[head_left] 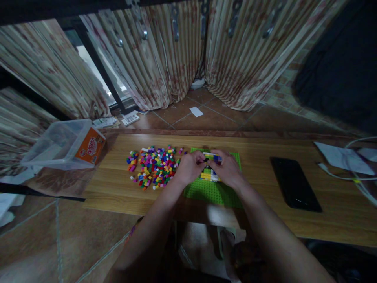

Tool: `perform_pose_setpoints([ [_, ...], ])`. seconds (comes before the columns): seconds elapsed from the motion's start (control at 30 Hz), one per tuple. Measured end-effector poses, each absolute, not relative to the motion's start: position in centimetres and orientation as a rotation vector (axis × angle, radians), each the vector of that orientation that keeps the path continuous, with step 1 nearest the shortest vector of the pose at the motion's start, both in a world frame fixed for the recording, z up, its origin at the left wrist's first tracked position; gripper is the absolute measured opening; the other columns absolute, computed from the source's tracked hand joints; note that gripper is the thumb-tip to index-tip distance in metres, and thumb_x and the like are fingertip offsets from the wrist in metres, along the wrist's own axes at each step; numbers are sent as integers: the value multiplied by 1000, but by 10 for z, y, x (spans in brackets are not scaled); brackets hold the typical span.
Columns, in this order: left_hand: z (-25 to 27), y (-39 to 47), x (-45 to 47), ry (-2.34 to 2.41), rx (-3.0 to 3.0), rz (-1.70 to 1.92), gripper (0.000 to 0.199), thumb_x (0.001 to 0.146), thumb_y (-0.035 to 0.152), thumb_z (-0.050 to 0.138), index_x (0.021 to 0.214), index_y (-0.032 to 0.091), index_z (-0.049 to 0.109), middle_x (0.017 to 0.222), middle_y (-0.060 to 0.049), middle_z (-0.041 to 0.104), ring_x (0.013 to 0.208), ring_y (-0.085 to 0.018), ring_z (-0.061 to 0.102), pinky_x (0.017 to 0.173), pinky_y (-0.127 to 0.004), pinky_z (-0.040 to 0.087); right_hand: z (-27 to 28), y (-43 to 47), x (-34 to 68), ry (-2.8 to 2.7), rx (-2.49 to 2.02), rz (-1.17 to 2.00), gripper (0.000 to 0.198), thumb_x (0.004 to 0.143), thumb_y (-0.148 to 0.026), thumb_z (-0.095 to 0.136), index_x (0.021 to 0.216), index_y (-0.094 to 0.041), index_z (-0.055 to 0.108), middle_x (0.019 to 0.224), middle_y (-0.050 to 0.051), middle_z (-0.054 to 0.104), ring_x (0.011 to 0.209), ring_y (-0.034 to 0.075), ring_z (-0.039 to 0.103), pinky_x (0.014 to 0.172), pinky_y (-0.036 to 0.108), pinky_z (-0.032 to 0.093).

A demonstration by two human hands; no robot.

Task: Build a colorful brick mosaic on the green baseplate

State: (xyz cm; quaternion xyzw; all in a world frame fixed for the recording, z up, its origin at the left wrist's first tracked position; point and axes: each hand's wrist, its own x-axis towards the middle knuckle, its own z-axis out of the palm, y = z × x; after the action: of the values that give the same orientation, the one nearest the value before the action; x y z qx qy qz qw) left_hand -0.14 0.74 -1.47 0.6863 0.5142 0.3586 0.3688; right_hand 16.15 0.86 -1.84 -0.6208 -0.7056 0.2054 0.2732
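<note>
A green studded baseplate (212,194) lies on the wooden table. On it sits a build of toy building bricks (209,175) in yellow, white and blue rows, partly covered by my hands. My left hand (191,167) is at the build's left side, fingers pinched together at a small dark spot; what they hold is too small to make out. My right hand (226,167) curls around the build's right side, its thumb reaching to the middle and its fingers over the far edge. Left of the plate spreads a pile of loose bricks (160,165) in many colours.
A black phone or tablet (295,184) lies on the table to the right, near white cables (338,171) and paper (343,157). A clear plastic bin (59,143) with an orange label stands at the left. Curtains (165,55) hang beyond the table (118,192).
</note>
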Motion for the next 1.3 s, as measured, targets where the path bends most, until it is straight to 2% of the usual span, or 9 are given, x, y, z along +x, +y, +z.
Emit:
perform_pose_setpoints([
  [0.2,-1,9,-24,1330,1800,981,15,80,8,53,84,16,65,79,-1,70,74,-13,65,71,-23,50,-17,11,171,-1736,-1614,684,41,86,-41,50,114,-17,68,114,13,71,105,27,64,95,45,48],
  [0.47,12,13,-85,1531,1773,1032,12,79,16,56,82,14,68,78,-3,71,71,-14,64,66,-23,48,-11,12,176,-1613,-1613,646,44,85,-48,49,107,-16,71,109,13,73,102,28,67,94,45,49],
  [0.73,19,-5,-136,1500,1825,761,11,71,17,62,77,15,71,74,-2,70,68,-13,62,63,-22,48,-15,12,175,-1627,-1652,611,37,83,-46,54,104,-20,72,108,10,73,99,27,67,92,45,50],
  [1.0,23,-11,-116,1452,1967,528,18,67,13,65,81,19,75,78,-1,73,72,-15,64,68,-24,49,-15,11,171,-1664,-1732,611,38,82,-46,56,103,-20,73,96,9,75,79,24,68,78,40,53],
  [1.17,22,-9,-88,1435,2205,413,23,61,7,64,74,23,75,80,-1,72,84,-20,64,80,-29,49,-18,12,169,-1690,-1687,578,38,82,-46,55,103,-20,73,99,9,74,86,25,68,82,41,52],
  [1.3,20,-7,-82,1480,2243,398,23,59,5,62,67,23,73,76,-2,71,80,-21,63,79,-30,48,-18,12,170,-1693,-1675,587,37,84,-45,54,103,-20,73,105,11,73,90,25,68,84,42,52],
])
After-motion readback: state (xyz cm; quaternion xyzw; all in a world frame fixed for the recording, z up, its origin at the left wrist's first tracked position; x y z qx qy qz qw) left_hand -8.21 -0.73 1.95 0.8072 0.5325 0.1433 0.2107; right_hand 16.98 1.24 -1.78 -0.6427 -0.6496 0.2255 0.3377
